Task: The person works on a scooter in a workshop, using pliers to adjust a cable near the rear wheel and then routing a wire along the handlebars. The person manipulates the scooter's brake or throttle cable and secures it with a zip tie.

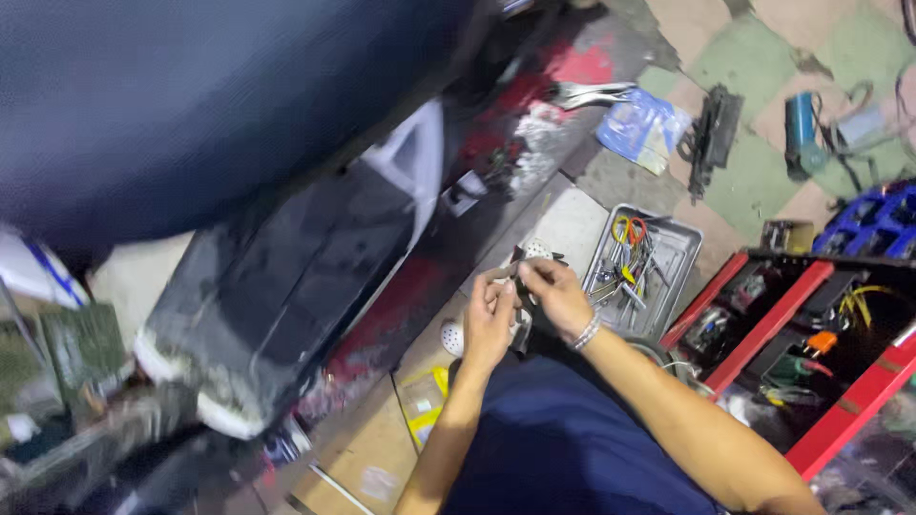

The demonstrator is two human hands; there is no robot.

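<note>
**Both hands pinch a small dark part over the knees**

I see a small dark part held in mid-frame, just above my lap, with both hands closed on it. My left hand grips it from the near-left side and my right hand, a bracelet at its wrist, grips from the right. The fingers of the left hand curl over its lower end. I judge that the two-handed pinch steadies something too small for one hand. Blur hides what the part is.

Just right of the hands lies a grey metal tray of pliers and screwdrivers, close enough to reach without shifting. Farther right stands a red tool chest with open drawers. To the left, a dark scooter body with red patches fills the frame, its black seat looming at the far left.

The surface is the floor: flat cardboard near me, then worn green and pink tiles at the far right, where locking pliers, a blue bag and a blue power tool lie scattered.
</note>
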